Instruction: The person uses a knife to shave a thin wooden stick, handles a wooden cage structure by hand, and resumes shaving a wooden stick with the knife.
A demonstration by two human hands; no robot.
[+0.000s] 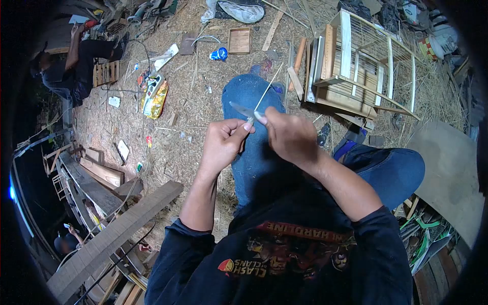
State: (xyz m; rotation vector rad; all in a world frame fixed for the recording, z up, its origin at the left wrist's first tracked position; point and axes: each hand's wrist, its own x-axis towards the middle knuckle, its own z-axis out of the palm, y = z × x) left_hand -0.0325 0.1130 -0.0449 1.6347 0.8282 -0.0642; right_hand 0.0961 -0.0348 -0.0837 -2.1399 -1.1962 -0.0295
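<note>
A knife (241, 108) with a pale blade points left above my jeans-covered knee; my right hand (291, 133) is closed around its handle. Just left of it, my left hand (225, 143) pinches a thin wooden stick (269, 87) between thumb and forefinger. The stick slants up to the right, passing behind the blade. Both hands are close together, the fingertips near the spot where blade and stick meet. The knife handle is mostly hidden by my right fingers.
A wooden slatted cage (373, 66) stands at upper right. A small wooden tray (239, 40), a blue packet (218, 54) and a yellow bag (154, 97) lie on the shavings-covered floor. A plank (114, 241) crosses lower left. Another person (63, 73) sits at upper left.
</note>
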